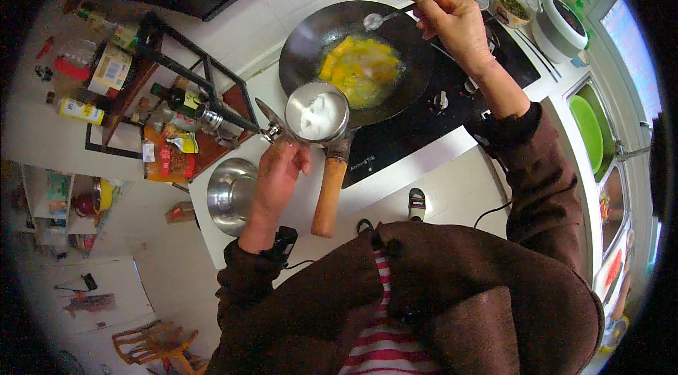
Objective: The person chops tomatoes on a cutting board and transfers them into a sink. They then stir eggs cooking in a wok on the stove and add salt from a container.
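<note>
My left hand (279, 173) grips a stainless steel canister (343, 94) at its near left side, with the hinged lid (270, 119) tipped back. White granules (317, 116), like salt or sugar, lie inside it. Raised over the far right of the wok, my right hand (450, 20) pinches the handle of a small spoon (374, 21) that carries some of the white granules. Below the spoon, yellow pieces of food (363, 65) sit in bubbling liquid in the dark wok (299, 57). The wok's wooden handle (329, 197) points toward me, and the canister partly covers the wok's near rim.
The wok stands on a black gas stove (381, 150) with knobs. A metal bowl (225, 200) is beside my left wrist, and a rack (204, 73) with bottles stands at left. Small bowls (511, 7), a white appliance (556, 30) and a sink (609, 142) are at right.
</note>
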`<state>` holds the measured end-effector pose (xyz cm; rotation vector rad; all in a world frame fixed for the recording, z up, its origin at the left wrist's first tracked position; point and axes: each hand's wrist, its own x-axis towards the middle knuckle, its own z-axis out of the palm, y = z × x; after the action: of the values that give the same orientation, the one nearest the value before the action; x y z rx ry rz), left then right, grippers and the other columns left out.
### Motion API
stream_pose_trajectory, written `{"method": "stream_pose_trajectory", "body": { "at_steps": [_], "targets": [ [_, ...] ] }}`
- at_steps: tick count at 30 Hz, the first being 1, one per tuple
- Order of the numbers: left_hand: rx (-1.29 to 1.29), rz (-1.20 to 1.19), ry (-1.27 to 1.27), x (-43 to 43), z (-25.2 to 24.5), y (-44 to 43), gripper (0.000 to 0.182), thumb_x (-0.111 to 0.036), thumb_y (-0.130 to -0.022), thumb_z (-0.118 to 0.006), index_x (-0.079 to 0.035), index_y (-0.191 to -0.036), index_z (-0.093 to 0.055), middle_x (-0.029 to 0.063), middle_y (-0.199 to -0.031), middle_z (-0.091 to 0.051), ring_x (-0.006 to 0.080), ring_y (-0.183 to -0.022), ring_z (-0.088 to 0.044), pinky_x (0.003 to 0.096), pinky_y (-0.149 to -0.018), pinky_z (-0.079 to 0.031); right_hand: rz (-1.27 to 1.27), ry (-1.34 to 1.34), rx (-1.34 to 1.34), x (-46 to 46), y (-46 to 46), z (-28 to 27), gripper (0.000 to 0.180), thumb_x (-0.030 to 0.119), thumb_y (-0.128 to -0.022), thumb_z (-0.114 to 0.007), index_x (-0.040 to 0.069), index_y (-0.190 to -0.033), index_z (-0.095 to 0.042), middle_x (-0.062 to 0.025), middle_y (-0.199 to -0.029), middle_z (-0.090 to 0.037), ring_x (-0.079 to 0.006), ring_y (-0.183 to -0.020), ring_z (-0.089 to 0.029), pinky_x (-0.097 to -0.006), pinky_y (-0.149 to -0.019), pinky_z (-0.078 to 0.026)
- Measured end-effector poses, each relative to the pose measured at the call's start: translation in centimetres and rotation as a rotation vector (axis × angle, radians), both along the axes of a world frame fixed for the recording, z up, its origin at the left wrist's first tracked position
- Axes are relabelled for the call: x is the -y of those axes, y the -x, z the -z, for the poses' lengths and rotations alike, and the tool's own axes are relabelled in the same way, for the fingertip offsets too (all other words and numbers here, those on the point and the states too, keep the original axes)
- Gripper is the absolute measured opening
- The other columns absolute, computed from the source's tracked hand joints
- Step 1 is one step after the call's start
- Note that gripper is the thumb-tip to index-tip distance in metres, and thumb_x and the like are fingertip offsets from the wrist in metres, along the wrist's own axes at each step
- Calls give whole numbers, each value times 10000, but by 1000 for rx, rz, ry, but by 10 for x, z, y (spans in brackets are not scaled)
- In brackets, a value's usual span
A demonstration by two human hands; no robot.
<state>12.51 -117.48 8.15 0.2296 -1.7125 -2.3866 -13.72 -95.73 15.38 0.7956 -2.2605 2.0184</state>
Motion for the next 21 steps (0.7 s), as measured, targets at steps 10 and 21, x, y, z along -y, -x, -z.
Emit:
{"method": "stream_pose_trajectory", "body": {
  "at_steps": [10,21],
  "targets": [
    [-14,-38,42,13,2,-6,285,-280,-979,-383,-29,-992,-517,45,-753,-494,137,-674,-460,278,-628,-391,-177,114,69,9,-34,-10,247,209,-915,-559,6,-1015,-657,-14,-768,-613,-59,-593,-545,-198,-540,-478],
    [-13,8,-56,22,-2,-16,299,-295,-964,-386,-28,-967,-520,40,-745,-494,136,-676,-454,276,-633,-379,-446,-313,-211,50,-109,-10,499,307,-792,-706,-20,-1150,-588,-66,-633,-592,-106,-550,-539,-268,-520,-454]
  ]
}}
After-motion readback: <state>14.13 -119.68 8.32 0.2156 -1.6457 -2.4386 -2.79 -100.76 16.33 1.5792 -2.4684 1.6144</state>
